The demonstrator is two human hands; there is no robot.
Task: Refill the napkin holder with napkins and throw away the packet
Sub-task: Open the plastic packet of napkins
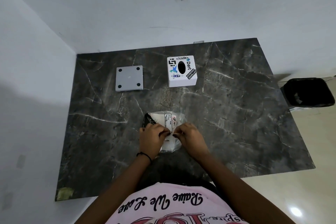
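Both hands pinching the napkin packet.
Left hand (151, 137) and right hand (189, 135) are gripping the packet (168, 120), fingers closed on its plastic; its long axis is running away from the person.

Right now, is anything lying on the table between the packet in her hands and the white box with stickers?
No. In the head view, only bare dark tabletop separates the packet from the box.
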